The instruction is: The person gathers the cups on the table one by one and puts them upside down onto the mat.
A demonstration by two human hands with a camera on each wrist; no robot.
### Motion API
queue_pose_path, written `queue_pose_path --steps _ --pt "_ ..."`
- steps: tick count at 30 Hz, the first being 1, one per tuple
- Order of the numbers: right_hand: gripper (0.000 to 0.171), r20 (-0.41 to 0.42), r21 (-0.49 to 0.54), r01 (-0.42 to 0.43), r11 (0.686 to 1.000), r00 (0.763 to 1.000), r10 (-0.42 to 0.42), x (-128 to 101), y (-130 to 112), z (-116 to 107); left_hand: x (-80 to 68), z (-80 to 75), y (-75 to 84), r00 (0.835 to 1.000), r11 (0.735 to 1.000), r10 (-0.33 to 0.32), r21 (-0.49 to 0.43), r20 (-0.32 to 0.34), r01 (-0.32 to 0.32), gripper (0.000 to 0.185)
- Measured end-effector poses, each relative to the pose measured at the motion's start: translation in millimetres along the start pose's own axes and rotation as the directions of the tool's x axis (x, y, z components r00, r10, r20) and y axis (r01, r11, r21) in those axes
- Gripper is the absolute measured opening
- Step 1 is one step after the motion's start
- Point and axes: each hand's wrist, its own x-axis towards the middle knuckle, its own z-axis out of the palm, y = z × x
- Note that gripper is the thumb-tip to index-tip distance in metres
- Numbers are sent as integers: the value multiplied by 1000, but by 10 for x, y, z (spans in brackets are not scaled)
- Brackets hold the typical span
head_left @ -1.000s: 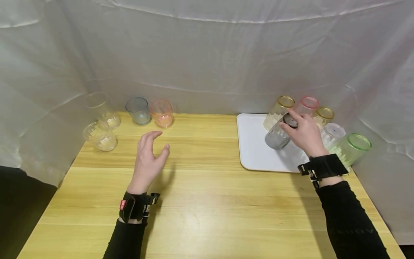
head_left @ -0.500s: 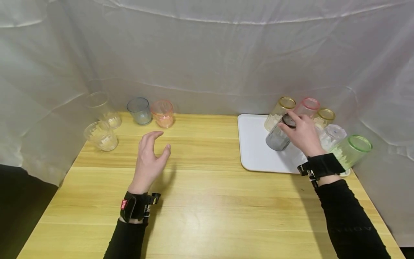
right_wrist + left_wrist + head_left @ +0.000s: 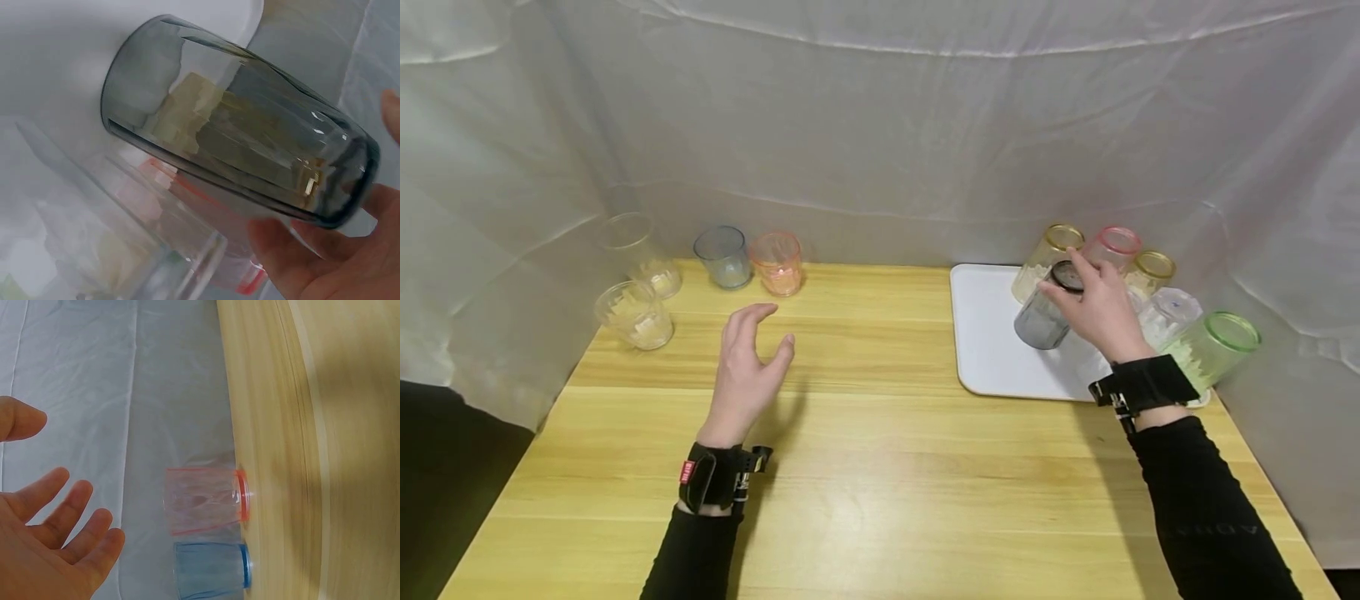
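In the head view my right hand (image 3: 1102, 310) is over the white tray (image 3: 992, 358), around the upper end of a grey glass (image 3: 1045, 317). That glass stands upside down on the tray. The right wrist view shows the thumb (image 3: 391, 115) spread away from the grey glass (image 3: 237, 125), with the other fingers close along its base. My left hand (image 3: 747, 375) hovers above the wooden table with nothing in it, thumb and fingers apart. Beyond it stand an orange glass (image 3: 778, 265) and a blue glass (image 3: 724, 258), both mouth up.
Two clear glasses, one tall (image 3: 643, 254) and one short (image 3: 636, 317), stand at the back left. Upside-down glasses crowd the tray's right part: yellow (image 3: 1037, 271), pink (image 3: 1116, 244), another yellow (image 3: 1152, 267), clear (image 3: 1168, 315) and green (image 3: 1213, 350). A pale curtain (image 3: 880, 142) hangs behind.
My right thumb and forefinger have spread slightly and shifted a little up and left at the grey glass's base. The left hand stays nearly still.
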Motion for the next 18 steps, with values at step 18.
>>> queue_pose_path --steps 18 --pt "74 -380 106 334 937 884 -273 -385 -696 169 89 88 -120 997 996 -61 -67 -47 58 69"
